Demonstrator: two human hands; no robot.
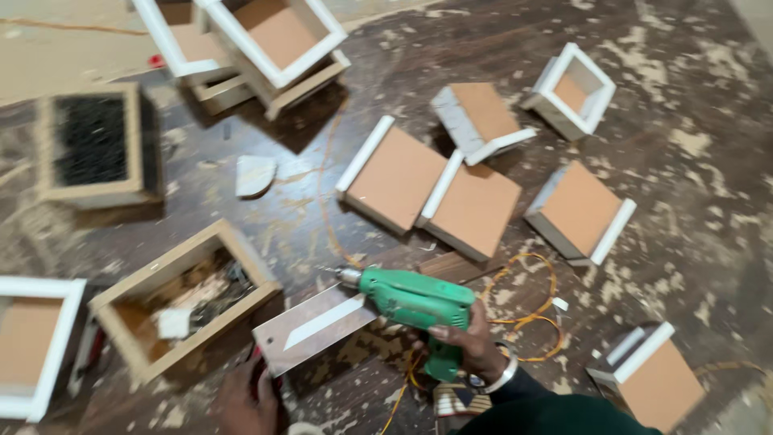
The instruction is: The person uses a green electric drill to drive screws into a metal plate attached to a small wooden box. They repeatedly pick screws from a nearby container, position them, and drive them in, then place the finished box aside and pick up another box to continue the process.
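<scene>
Drilling step on the floor: R hand (475, 346) clenched round green drill (415, 302), bit over the flat panel (310, 330) which L hand (250, 399) pins at its near end; next needs bit squared, panel kept steady.

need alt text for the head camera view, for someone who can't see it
Seen from above, a person's right hand holds a green electric drill over a flat board with a white strip, which the left hand steadies. Small brown box pieces with white edging and open wooden boxes lie scattered on the dusty dark floor.
</scene>
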